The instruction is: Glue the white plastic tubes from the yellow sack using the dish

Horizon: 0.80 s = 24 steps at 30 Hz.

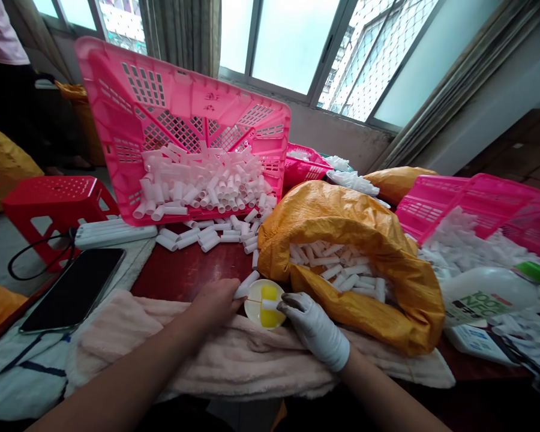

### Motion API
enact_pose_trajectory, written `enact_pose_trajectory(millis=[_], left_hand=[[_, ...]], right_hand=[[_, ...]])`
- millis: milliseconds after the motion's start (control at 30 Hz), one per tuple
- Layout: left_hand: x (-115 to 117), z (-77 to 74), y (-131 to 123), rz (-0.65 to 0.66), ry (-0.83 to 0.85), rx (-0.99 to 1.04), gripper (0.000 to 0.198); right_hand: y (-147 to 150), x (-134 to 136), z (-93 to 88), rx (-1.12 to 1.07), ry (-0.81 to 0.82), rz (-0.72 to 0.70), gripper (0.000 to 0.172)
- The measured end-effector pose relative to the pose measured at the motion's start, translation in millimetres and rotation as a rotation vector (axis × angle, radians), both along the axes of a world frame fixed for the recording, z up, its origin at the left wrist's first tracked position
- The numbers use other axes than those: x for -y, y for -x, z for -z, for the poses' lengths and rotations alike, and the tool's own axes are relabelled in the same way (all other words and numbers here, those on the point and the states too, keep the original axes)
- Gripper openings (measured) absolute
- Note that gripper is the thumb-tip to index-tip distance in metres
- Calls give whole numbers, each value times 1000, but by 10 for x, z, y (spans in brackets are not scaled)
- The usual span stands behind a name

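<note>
My bare left hand is closed on a short white tube at the left rim of a small round dish. The dish is pale with yellow patches, and a thin brown line crosses its left half. In a white glove, my right hand pinches another white tube, which lies level over the yellow. Beside the right hand, an orange woven sack stands open with many white tubes inside. More loose tubes lie on the red table beyond the left hand.
A tipped pink basket spills tubes at the back. To the left are a phone, a power strip and a red stool. A bottle lies at right. A pink towel covers the front edge.
</note>
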State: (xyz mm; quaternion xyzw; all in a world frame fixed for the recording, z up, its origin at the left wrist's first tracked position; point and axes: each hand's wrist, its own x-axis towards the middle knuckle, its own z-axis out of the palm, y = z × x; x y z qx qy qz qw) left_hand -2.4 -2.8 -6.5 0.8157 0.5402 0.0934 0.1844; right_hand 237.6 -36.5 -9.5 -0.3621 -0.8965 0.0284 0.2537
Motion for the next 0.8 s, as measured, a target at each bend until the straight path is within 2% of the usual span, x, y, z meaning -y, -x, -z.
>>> enact_pose_trajectory(millis=[167, 300, 433, 600, 667, 733, 800], left_hand=[[-8, 14, 13, -6, 12, -16, 25], [-3, 13, 26, 3, -1, -10, 25], [-11, 17, 22, -10, -3, -19, 25], [-2, -1, 7, 4, 17, -22, 26], [24, -50, 10, -3, -83, -16, 25], [60, -118, 16, -18, -234, -3, 25], [95, -184, 20, -2, -314, 23, 25]], right_hand=[[3, 28, -4, -69, 50, 39, 30], [4, 74, -24, -19, -13, -27, 22], [0, 148, -65, -54, 21, -17, 25], [103, 241, -161, -27, 25, -41, 13], [166, 230, -181, -162, 34, -43, 15], [229, 189, -179, -444, 70, 20, 23], [289, 137, -172, -766, 210, 121, 26]])
